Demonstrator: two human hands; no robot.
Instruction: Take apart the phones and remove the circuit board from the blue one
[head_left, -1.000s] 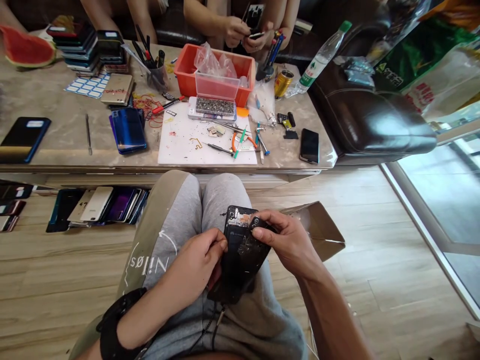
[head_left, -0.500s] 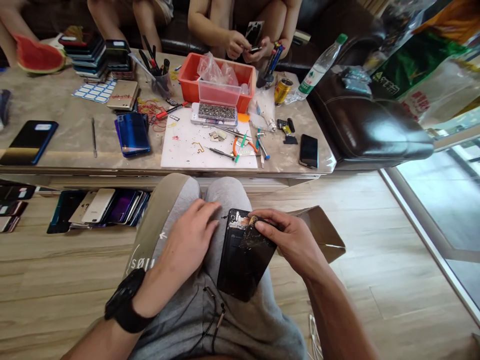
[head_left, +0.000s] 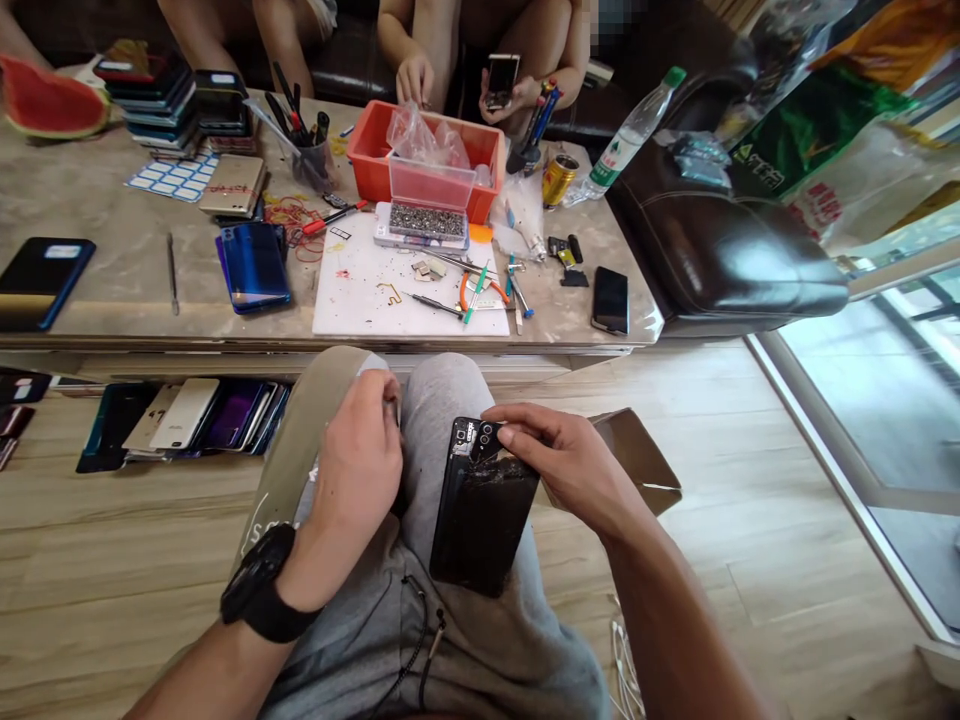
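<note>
A black phone [head_left: 480, 515] with a cracked back cover lies on my right thigh, its camera end pointing away from me. My right hand [head_left: 566, 460] pinches the top of the phone beside the camera, thumb and fingers closed on the cover. My left hand [head_left: 360, 465] rests on my left knee with fingers curled, apparently pinching something small that I cannot make out. A black watch [head_left: 262, 595] sits on my left wrist.
A low table [head_left: 112, 300] ahead carries a white work mat [head_left: 360, 290] with tools, a red bin [head_left: 375, 140], a blue phone [head_left: 255, 265], a black phone [head_left: 610, 298] and phone stacks. Another person's hands [head_left: 416, 78] work across it. More phones [head_left: 187, 415] lie underneath. A brown sofa arm [head_left: 727, 250] stands right.
My left hand left the phone, moved to my left knee and curled closed. My right hand kept its hold at the phone's top and the cover now lies flatter.
</note>
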